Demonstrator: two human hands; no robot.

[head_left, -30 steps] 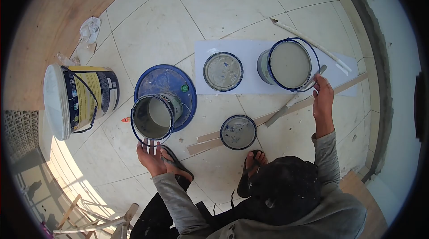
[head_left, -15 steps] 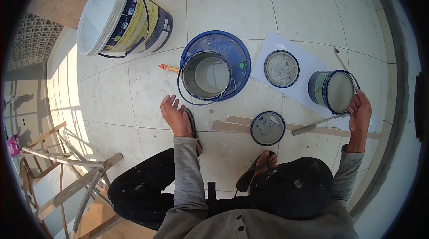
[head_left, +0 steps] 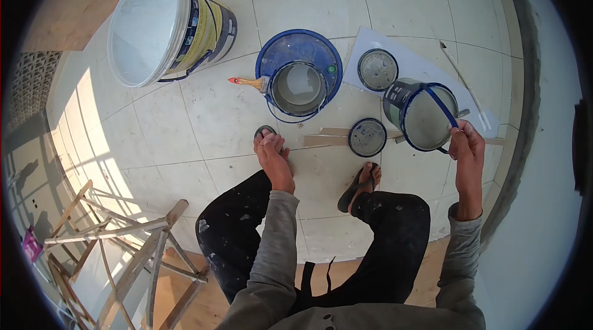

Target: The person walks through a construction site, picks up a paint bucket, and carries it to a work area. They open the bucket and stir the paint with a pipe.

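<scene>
On the right, my right hand [head_left: 467,145] is closed around the blue handle [head_left: 442,106] of a paint can [head_left: 395,103] filled with grey-beige paint. The can appears raised from the floor, its mouth toward me. My left hand [head_left: 275,160] holds nothing; its fingers are loosely bent and partly apart, in front of my foot. Beyond it, another paint can [head_left: 281,108] with paint inside stands on a blue bucket lid [head_left: 296,45]. A paintbrush [head_left: 250,83] with an orange and red handle lies against that can's left side.
Two paint-smeared can lids [head_left: 378,69] [head_left: 367,137] lie near the raised can, one on white paper [head_left: 364,40]. A slim brush [head_left: 460,67] rests farther right. A large bucket [head_left: 204,33] stands back left, a wooden trestle [head_left: 133,228] front left, a wall [head_left: 543,145] right.
My right hand now has the paint can up by its handle and has moved it left. My left hand has drawn closer and its fingers are more bent. The view has shifted.
</scene>
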